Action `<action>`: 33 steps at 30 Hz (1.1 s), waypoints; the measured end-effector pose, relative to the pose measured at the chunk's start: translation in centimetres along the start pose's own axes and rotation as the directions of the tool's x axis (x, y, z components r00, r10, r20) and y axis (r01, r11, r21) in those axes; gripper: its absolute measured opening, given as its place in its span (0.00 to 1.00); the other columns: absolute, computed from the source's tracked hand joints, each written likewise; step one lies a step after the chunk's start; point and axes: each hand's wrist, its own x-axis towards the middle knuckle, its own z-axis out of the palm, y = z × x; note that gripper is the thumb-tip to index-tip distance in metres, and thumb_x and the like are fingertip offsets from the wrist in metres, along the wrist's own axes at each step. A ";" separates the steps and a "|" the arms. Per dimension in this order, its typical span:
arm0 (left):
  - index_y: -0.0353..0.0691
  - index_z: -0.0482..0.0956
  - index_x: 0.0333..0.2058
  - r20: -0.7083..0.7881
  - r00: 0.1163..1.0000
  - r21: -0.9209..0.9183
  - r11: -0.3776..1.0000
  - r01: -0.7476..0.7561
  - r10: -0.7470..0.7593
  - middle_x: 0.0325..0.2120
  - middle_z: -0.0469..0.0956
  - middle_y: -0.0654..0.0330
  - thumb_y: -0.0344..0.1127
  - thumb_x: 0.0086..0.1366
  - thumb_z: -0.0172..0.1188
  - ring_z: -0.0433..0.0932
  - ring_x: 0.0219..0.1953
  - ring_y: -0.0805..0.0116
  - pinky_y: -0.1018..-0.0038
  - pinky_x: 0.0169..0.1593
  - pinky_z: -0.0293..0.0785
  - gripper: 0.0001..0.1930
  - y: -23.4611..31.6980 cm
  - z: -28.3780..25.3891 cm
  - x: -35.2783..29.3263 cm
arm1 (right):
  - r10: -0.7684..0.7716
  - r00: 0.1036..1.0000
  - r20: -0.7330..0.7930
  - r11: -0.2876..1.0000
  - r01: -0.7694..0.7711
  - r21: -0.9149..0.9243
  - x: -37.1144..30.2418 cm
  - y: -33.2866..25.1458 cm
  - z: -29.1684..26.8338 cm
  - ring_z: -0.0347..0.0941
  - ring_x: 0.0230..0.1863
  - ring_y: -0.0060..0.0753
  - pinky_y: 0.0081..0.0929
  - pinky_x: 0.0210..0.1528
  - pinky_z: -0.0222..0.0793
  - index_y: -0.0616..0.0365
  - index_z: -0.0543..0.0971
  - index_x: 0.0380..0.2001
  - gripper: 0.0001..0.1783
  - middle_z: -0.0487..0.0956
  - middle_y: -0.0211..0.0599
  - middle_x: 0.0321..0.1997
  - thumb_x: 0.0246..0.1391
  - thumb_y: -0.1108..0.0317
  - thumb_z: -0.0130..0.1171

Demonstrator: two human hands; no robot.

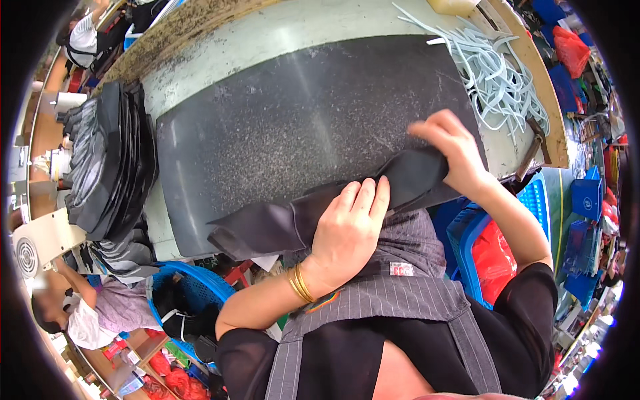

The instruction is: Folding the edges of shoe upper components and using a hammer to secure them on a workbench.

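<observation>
A soft black sheet piece (261, 225), perhaps leather or fabric, lies along the near edge of a scuffed dark board (267, 127). Its right part (415, 175) is raised and curved. My left hand (350, 223), wearing gold bangles at the wrist, rests on the middle of the piece with its fingers stretched out side by side. At the right end, my right hand (457, 150) is beside the raised part. Its fingers are bent over the board and smeared by motion, and its thumb is hidden.
Stacked black pieces (120, 160) stand at the board's left. Pale strips (503, 80) lie tangled at the far right. Blue baskets stand below the table on the left (217, 283) and right (467, 233). Another person (100, 310) sits at the lower left.
</observation>
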 end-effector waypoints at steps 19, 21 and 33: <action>0.28 0.74 0.38 0.047 0.872 -0.465 0.762 0.452 -0.488 0.23 0.76 0.47 0.36 0.72 0.57 0.71 0.22 0.57 0.67 0.32 0.72 0.13 -0.4 0.0 4.2 | -0.175 0.959 -0.223 0.962 0.215 0.169 -3.9 -3.4 3.2 0.74 0.39 0.44 0.34 0.43 0.74 0.62 0.78 0.40 0.17 0.78 0.43 0.42 0.48 0.68 0.71; 0.31 0.67 0.30 0.088 0.849 -0.553 0.684 0.477 -0.521 0.24 0.74 0.38 0.35 0.72 0.54 0.74 0.30 0.34 0.53 0.32 0.69 0.14 -0.3 -0.5 4.3 | -0.182 0.983 -0.007 0.983 0.182 0.013 -4.7 -4.7 3.7 0.71 0.49 0.45 0.36 0.53 0.71 0.67 0.78 0.49 0.26 0.76 0.46 0.54 0.48 0.65 0.68; 0.31 0.78 0.47 0.060 0.907 -0.635 0.685 0.356 -0.416 0.32 0.81 0.42 0.33 0.71 0.55 0.79 0.37 0.43 0.59 0.40 0.75 0.12 -0.2 -0.2 4.0 | -0.049 0.997 0.053 0.977 0.059 -0.205 -4.9 -5.2 4.6 0.71 0.55 0.48 0.38 0.58 0.70 0.73 0.78 0.48 0.29 0.77 0.52 0.54 0.48 0.61 0.67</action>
